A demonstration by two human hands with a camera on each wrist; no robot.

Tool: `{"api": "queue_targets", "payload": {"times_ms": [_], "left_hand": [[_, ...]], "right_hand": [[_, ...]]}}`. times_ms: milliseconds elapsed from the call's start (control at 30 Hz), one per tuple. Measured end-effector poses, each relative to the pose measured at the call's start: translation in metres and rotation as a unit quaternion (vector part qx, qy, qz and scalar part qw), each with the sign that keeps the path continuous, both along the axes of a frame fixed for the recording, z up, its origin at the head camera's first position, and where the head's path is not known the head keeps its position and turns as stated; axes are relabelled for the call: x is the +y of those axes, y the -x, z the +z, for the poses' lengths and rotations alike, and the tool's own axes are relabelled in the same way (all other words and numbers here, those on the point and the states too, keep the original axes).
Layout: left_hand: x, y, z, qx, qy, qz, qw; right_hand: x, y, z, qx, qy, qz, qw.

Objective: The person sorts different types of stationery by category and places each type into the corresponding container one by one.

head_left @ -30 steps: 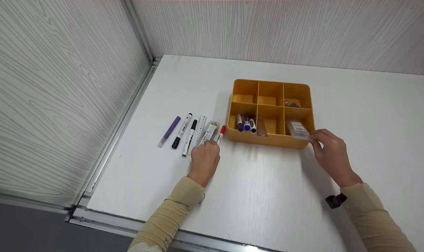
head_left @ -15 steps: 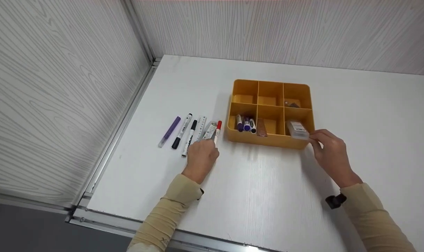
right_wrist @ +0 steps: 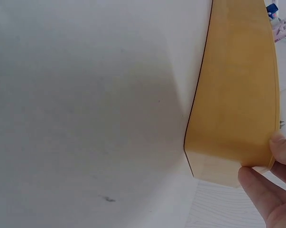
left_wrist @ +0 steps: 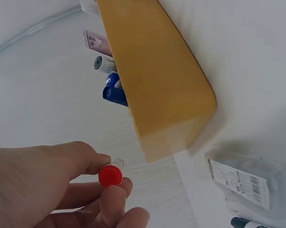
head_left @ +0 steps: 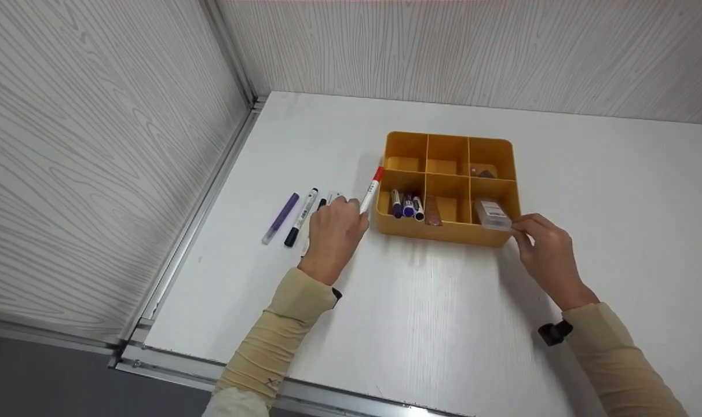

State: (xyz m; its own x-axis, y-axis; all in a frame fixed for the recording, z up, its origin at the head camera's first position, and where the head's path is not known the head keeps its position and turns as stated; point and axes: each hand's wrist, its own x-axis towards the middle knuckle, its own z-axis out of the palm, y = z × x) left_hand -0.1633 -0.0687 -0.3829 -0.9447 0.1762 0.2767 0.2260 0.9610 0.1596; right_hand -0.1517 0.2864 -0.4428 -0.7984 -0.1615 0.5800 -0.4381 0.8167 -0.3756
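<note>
My left hand (head_left: 335, 240) pinches a white marker with a red cap (head_left: 372, 190) between thumb and fingers. It is left of the yellow six-compartment organizer box (head_left: 443, 231), red end pointing away from me. In the left wrist view, the red end (left_wrist: 110, 175) faces the camera beside the box wall. My right hand (head_left: 551, 258) grips the box's near right corner, thumb and fingers on either side of the wall. Several markers (head_left: 408, 205) stand in the front left compartment. A pinkish flat piece (head_left: 434, 211) leans in the front middle one, and a clear plastic case (head_left: 493, 214) in the front right.
Left of my left hand lie a purple pen (head_left: 281, 218), a black-and-white marker (head_left: 301, 217) and another black-capped marker, partly covered. A clear case with a barcode label (left_wrist: 242, 183) lies on the table. Small dark pieces (head_left: 485, 173) sit in the back right compartment.
My left hand has lifted the red-capped marker off the table and carried it away from me, closer to the box's left side. My right hand has stayed at the corner.
</note>
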Motion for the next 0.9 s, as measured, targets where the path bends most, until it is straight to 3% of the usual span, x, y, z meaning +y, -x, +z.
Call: {"api": "queue_targets", "payload": {"times_ms": [300, 567, 900], "left_hand": [[0.024, 0.013, 0.013, -0.036, 0.016, -0.031, 0.9987], [0.039, 0.029, 0.019, -0.090, -0.011, -0.034, 0.9953], [0.049, 0.041, 0.009, -0.123, -0.006, -0.012, 0.9924]], "right_hand": [[0.000, -0.002, 0.000, -0.011, 0.011, -0.004, 0.9999], [0.000, -0.001, 0.000, -0.013, 0.010, -0.004, 0.9999], [0.001, 0.000, -0.003, 0.001, 0.011, 0.007, 0.9999]]}}
